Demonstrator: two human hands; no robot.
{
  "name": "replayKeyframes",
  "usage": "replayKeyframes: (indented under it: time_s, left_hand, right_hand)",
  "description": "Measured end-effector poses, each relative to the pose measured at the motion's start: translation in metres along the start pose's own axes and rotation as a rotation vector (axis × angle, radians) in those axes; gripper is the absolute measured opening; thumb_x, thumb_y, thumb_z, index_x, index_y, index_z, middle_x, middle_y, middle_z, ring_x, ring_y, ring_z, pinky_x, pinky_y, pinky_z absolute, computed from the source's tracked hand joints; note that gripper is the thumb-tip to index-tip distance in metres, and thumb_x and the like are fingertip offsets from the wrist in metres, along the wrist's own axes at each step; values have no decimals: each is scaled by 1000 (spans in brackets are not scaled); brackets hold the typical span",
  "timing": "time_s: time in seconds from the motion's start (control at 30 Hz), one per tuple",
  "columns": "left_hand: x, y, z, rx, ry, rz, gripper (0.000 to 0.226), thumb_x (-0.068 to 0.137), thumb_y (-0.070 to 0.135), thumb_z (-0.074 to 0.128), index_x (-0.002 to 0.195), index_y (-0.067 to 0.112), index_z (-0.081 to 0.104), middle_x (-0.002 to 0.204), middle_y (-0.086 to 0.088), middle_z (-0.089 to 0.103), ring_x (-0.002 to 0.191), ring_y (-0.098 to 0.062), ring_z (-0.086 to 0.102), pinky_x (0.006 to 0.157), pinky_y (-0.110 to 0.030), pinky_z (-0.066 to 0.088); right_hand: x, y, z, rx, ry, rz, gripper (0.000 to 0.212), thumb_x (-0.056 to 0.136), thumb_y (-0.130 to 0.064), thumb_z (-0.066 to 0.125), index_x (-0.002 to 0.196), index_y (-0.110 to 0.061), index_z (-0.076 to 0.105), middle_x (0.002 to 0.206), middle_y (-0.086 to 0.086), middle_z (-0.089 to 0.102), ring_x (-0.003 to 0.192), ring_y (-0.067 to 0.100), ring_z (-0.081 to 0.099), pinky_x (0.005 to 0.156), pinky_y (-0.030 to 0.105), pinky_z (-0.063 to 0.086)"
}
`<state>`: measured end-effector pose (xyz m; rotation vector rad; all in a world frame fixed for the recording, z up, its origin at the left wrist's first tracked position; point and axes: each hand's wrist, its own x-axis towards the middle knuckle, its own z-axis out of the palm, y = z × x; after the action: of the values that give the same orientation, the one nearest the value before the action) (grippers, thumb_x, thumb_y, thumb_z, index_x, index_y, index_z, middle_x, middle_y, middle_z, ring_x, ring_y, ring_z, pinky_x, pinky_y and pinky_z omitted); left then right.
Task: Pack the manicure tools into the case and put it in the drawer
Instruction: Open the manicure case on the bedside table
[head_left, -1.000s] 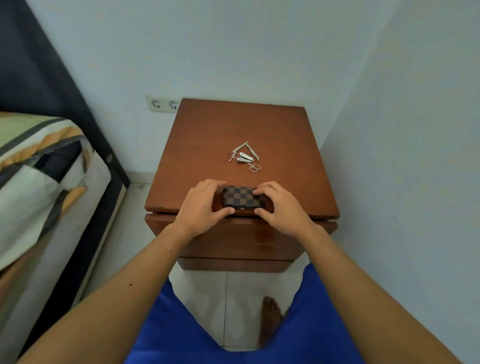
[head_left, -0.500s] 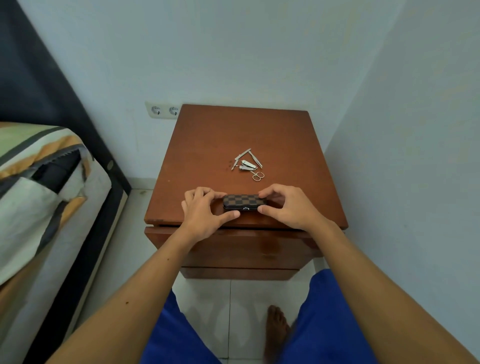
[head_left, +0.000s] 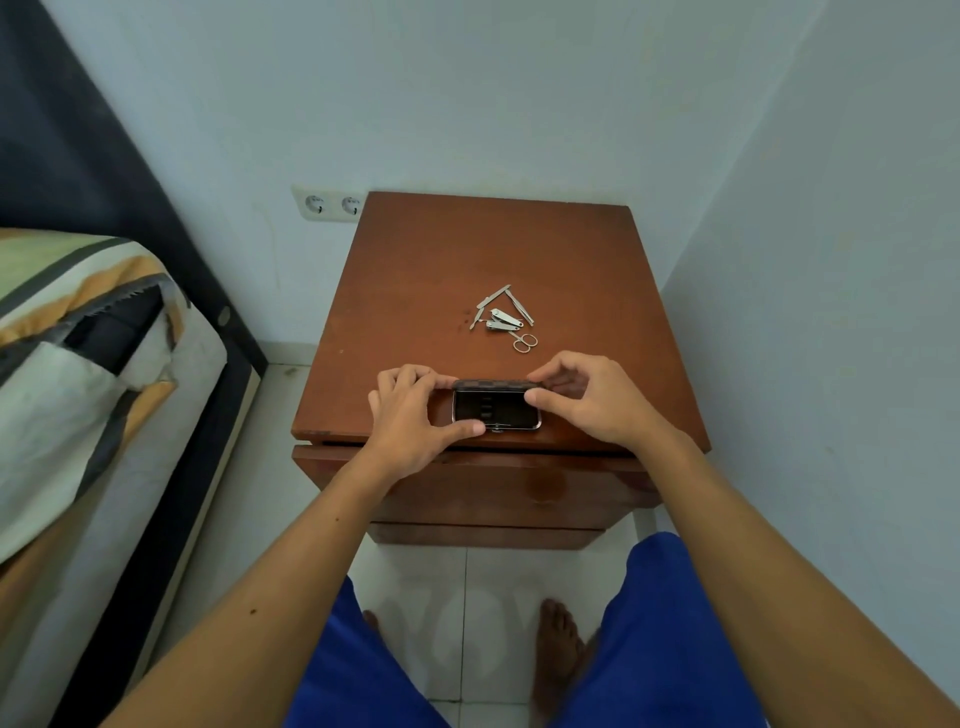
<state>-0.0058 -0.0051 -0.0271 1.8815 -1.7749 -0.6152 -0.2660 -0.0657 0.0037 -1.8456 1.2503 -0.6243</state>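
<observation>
A small checkered manicure case (head_left: 494, 408) lies near the front edge of the brown nightstand (head_left: 571, 249). Its lid is lifted, showing a dark inside with elastic loops. My left hand (head_left: 415, 421) grips the case's left end, thumb on the front rim. My right hand (head_left: 592, 400) pinches the lid at the right end. Behind the case lie loose metal manicure tools (head_left: 503, 317): nail clippers, thin files and small scissors (head_left: 524, 342). The drawer front (head_left: 519, 493) below the top is closed.
A bed with a striped cover (head_left: 78, 364) and dark headboard stands at the left. A double wall socket (head_left: 327, 203) sits behind the nightstand's left corner. A wall runs close along the right. My bare feet (head_left: 558, 644) stand on white floor tiles.
The case was closed with its checkered lid facing up; now the lid is raised and the dark inside shows. Both hands stay at its ends.
</observation>
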Motion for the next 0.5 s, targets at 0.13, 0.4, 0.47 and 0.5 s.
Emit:
replayKeyframes:
  time_s: [0.13, 0.4, 0.47, 0.5]
  left_hand:
    - [1, -1, 2, 30, -4, -9, 78, 74, 70, 78, 137, 30, 58, 137, 8, 46, 136, -18, 26, 100, -29, 22]
    - [-5, -6, 1, 18, 15, 38, 73, 69, 72, 82, 123, 30, 59, 125, 12, 45, 126, -13, 30, 95, -30, 25]
    - [-8, -9, 2, 16, 22, 55, 71, 68, 73, 82, 119, 30, 57, 123, 13, 46, 123, -13, 32, 95, -31, 28]
    - [-8, -10, 3, 12, 26, 63, 71, 68, 74, 82, 118, 30, 57, 122, 13, 47, 122, -12, 33, 95, -32, 29]
  right_hand:
    - [14, -3, 5, -10, 131, 24, 19, 90, -44, 77, 96, -26, 75, 94, -9, 79, 89, 8, 75, 83, 28, 60]
    - [44, 2, 26, -155, 233, 115, 18, 86, -31, 83, 99, -21, 75, 79, -8, 72, 70, 6, 62, 78, 34, 59]
    - [43, 3, 31, -173, 249, 120, 20, 84, -32, 85, 99, -22, 75, 78, -9, 70, 71, 7, 63, 78, 36, 60]
    - [42, 4, 32, -179, 261, 118, 22, 83, -33, 85, 99, -22, 75, 79, -9, 70, 72, 7, 63, 78, 37, 60]
